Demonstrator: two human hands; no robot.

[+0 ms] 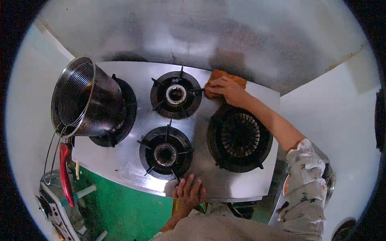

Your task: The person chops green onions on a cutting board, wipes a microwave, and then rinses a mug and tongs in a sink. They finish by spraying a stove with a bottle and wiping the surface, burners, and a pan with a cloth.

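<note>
My right hand (229, 91) presses an orange-brown cloth (231, 75) onto the steel stove top (203, 156), near the back edge. Its fingers bend over the cloth, between the back middle burner (177, 95) and the large right burner (240, 135). At the stove's front edge rests my left hand (189, 192), fingers apart and holding nothing. It lies just below the front middle burner (165, 153). Black pan supports surround these burners.
A dark deep pot (106, 106) with a wire strainer (74, 96) inside sits tilted in view on the left burner. Its red handle (65, 172) sticks out past the stove front. Behind rises a metal wall (193, 32); green floor (124, 205) shows below.
</note>
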